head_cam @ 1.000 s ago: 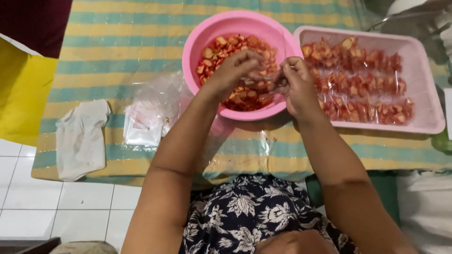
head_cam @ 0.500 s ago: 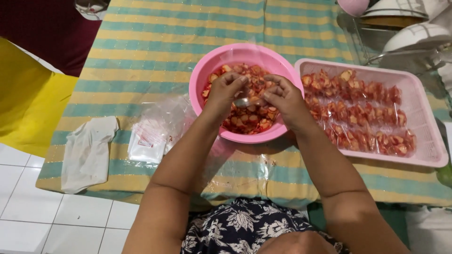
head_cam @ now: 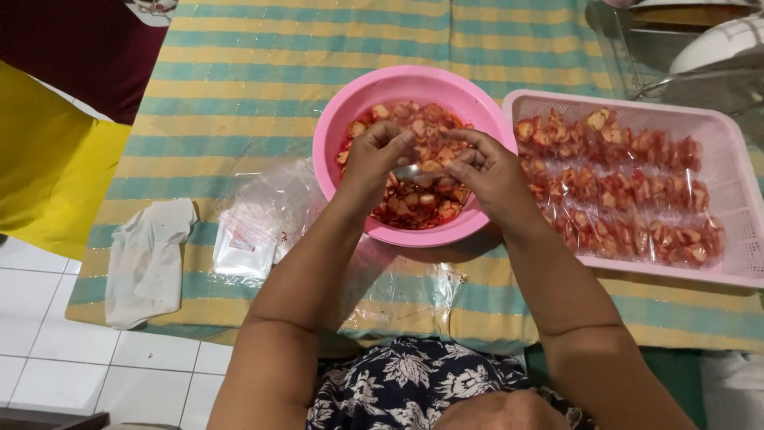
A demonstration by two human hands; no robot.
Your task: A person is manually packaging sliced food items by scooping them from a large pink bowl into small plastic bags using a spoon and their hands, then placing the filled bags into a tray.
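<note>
Left hand (head_cam: 372, 159) and right hand (head_cam: 492, 171) are meeting over one round pink bowl (head_cam: 342, 119), both pinching a small clear bag (head_cam: 414, 170), its long axis lying roughly left to right between the fingertips. Bowl is holding glossy red fruit pieces (head_cam: 418, 203). One pink tray (head_cam: 728, 159) of filled packets is sitting just right. One stack of empty bags (head_cam: 255, 231) and one white cloth (head_cam: 147, 255) are lying on the striped tabletop (head_cam: 239, 87).

Both hands (head_cam: 434, 163) hold a spoon (head_cam: 414, 170) over the pink bowl (head_cam: 342, 119).

We see the bowl (head_cam: 334, 159) on the table (head_cam: 239, 80), the tray (head_cam: 740, 263) right of it, bags (head_cam: 263, 223) and cloth (head_cam: 147, 263) left.
</note>
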